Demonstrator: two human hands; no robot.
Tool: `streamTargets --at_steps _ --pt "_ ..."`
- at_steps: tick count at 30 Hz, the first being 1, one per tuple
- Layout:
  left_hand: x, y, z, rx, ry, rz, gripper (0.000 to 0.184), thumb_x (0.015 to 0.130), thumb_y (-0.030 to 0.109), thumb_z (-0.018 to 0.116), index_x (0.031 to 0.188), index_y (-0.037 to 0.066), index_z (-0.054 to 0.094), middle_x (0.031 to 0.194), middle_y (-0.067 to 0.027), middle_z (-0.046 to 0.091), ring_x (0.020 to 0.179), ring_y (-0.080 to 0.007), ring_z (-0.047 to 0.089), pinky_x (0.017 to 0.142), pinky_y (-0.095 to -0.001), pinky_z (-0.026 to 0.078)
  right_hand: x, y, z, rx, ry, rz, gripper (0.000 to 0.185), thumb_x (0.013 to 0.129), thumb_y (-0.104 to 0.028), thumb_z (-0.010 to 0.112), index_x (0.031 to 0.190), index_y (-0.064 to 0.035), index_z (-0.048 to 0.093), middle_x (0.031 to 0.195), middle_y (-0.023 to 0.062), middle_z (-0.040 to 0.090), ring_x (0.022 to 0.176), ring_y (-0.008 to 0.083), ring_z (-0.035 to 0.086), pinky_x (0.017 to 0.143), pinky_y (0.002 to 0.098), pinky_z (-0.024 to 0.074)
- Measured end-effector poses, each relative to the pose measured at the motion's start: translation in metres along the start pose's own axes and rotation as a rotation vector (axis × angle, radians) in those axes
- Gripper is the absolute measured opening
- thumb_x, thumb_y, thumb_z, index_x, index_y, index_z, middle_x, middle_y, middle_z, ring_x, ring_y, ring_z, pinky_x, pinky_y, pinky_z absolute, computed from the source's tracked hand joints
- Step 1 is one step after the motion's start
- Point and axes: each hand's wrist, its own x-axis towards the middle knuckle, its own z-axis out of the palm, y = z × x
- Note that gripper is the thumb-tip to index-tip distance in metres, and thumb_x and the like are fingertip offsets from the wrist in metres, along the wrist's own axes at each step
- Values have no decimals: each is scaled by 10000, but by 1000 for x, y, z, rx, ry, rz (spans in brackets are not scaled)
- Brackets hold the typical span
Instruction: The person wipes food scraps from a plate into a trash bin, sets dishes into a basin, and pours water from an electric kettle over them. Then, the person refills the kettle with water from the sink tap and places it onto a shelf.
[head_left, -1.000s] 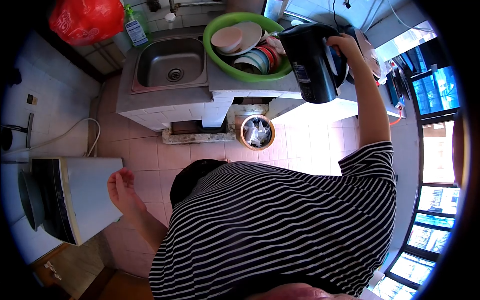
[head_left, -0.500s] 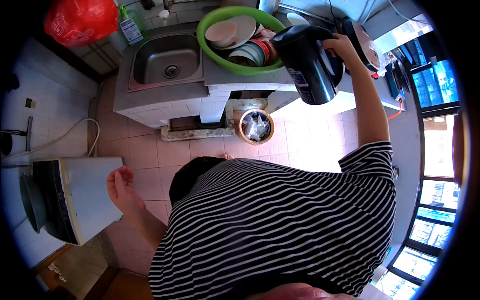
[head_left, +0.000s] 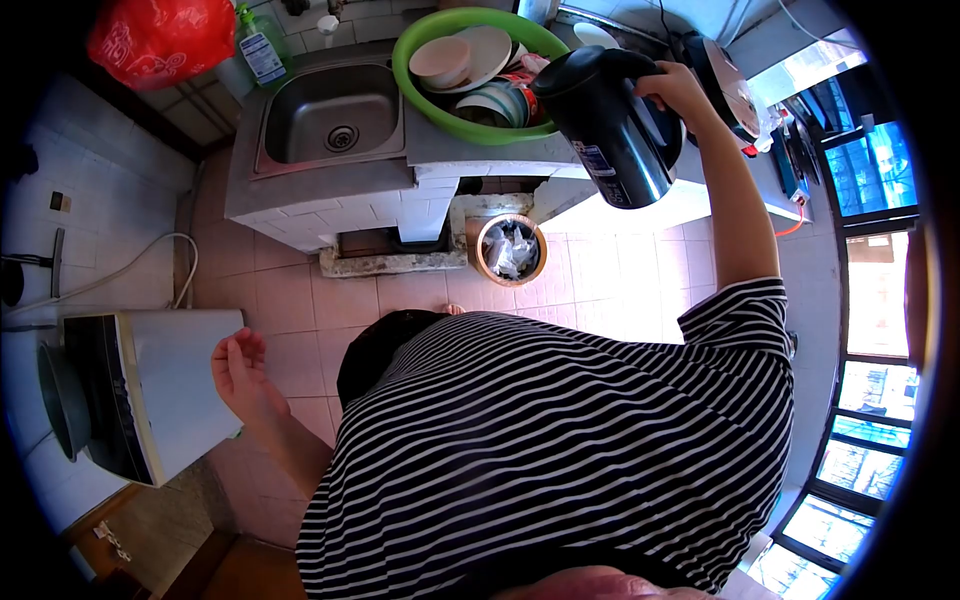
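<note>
R. hand (head_left: 672,88): fingers clamped round handle of kettle (head_left: 612,135). Kettle black, smooth, glossy, tapered cylinder w/ printed label on side; held at a slant by front edge of counter (head_left: 432,152), overlapping R. end of basin (head_left: 425,112) in view; contact w/ basin can't be confirmed.

L. hand (head_left: 240,365): fingers loosely curled, slightly apart, near edge of white box-shaped unit (head_left: 190,385); contact unclear.

Basin: green plastic, round, thick smooth rim. Contents: pale pink bowl (head_left: 438,62), flat white plate (head_left: 490,58), banded bowl (head_left: 492,102) tipped on side. To its L., sink (head_left: 300,125): s/steel, rect., rounded corners, round drain.

Below, on pink sq. floor tiles (head_left: 345,298): round bin (head_left: 543,250), orange-brown rim, crumpled thin plastic inside.
</note>
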Motion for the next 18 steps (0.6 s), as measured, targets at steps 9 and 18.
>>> streamTargets --at_steps 9,18 --pt "-6 -2 -6 -22 14 5 106 892 113 483 960 34 501 913 -99 597 800 -166 572 747 -284 458 2 -11 2 -41 -37 -19 184 577 -166 662 654 -21 579 525 24 483 450 91 422 474 207 326" --pt "-5 -5 -4 -14 19 5 104 890 112 488 957 34 504 908 -100 597 793 -164 571 745 -288 461 2 -5 0 -14 -74 8 179 581 -156 662 651 -19 570 523 13 479 446 87 422 466 203 324"
